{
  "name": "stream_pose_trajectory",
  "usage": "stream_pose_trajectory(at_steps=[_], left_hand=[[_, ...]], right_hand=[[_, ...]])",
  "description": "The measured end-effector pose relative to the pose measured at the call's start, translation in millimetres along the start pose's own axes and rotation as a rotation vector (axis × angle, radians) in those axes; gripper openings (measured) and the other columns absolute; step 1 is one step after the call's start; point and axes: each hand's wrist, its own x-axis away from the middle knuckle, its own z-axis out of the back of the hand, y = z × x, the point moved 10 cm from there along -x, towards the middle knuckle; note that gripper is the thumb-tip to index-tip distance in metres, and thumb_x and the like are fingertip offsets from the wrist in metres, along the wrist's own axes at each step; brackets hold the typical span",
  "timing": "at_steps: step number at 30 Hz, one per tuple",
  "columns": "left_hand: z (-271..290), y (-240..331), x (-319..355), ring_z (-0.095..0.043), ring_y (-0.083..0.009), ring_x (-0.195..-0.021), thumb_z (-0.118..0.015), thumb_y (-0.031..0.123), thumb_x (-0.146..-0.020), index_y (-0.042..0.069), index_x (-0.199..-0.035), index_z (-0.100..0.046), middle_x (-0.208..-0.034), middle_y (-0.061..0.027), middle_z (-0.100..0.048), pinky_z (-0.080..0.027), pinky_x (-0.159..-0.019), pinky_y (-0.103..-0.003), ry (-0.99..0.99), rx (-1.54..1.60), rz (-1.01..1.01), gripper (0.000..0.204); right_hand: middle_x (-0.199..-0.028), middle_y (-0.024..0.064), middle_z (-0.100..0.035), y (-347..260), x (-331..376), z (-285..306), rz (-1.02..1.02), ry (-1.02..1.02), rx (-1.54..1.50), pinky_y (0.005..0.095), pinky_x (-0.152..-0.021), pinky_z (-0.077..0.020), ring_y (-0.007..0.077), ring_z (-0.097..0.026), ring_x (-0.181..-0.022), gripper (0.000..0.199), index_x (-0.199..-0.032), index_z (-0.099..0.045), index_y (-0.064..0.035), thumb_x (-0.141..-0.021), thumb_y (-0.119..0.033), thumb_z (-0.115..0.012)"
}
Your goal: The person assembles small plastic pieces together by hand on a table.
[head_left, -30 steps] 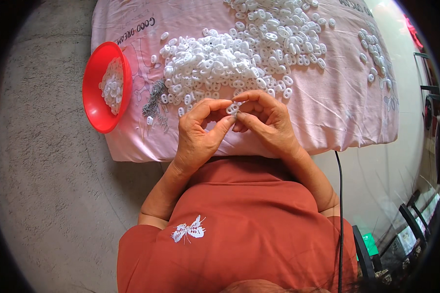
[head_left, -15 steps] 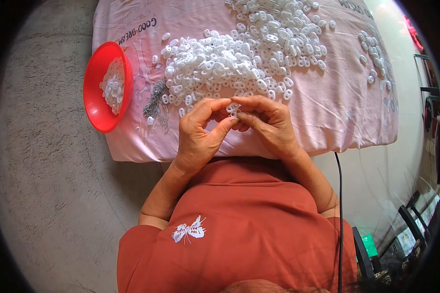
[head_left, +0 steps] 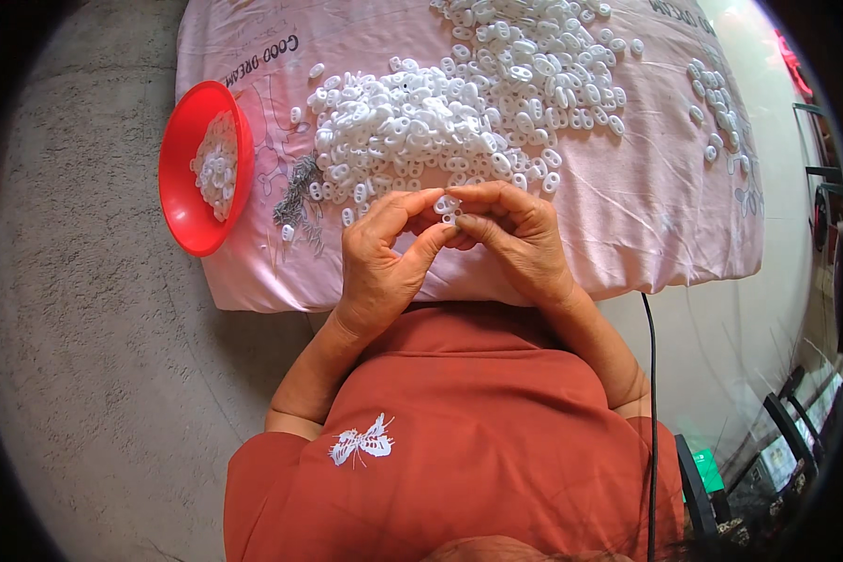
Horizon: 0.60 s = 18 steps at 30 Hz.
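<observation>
Both my hands meet at the near edge of the pink cloth, fingers closed in pinches. Between my left hand (head_left: pixel 387 245) and my right hand (head_left: pixel 515 234) is a small white two-holed plastic piece (head_left: pixel 448 208); the fingertips of both hands grip it, and some of it is hidden. Just beyond my fingers spreads a big heap of similar white oval two-holed pieces (head_left: pixel 403 122). Left of my left hand lies a bunch of small grey metal parts (head_left: pixel 297 192), too fine to name, with a few white pieces beside it.
A red bowl (head_left: pixel 180 192) holding whitish pieces stands at the left edge of the cloth-covered table (head_left: pixel 618 225). Another small group of white pieces (head_left: pixel 717 103) lies far right. A black cable (head_left: pixel 652 403) hangs down at my right. Grey floor (head_left: pixel 94 328) is on the left.
Hardly anything differs. Both hands keep their pinch on the white piece, with only a very slight shift of the fingers.
</observation>
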Motion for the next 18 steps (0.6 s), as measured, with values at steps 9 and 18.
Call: stream_pose_trajectory(at_steps=[9, 18], left_hand=[[3, 15, -1, -0.063, -0.0132, -0.072, -0.072, 0.001, -0.079, -0.002, -0.105, -0.064, -0.086, -0.0080, -0.064, -0.051, -0.066, -0.025, 0.074, -0.051, -0.131, 0.028], [2, 13, -4, -0.063, -0.0133, -0.072, -0.071, 0.001, -0.080, -0.001, -0.103, -0.063, -0.087, -0.0077, -0.063, -0.051, -0.065, -0.025, 0.058, -0.035, -0.109, 0.025]], right_hand=[[-0.099, 0.0076, -0.067, -1, 1, 1, -0.002, 0.001, -0.016, 0.0238, -0.072, -0.0552, 0.0110, -0.065, -0.081, 0.027, -0.117, -0.059, 0.0011, -0.090, 0.002, -0.060], [-0.098, 0.0069, -0.066, -3, 1, 3, 0.034, 0.038, -0.007, 0.0240, -0.072, -0.0546, 0.0113, -0.063, -0.084, 0.026, -0.114, -0.061, 0.0024, -0.089, 0.003, -0.061]])
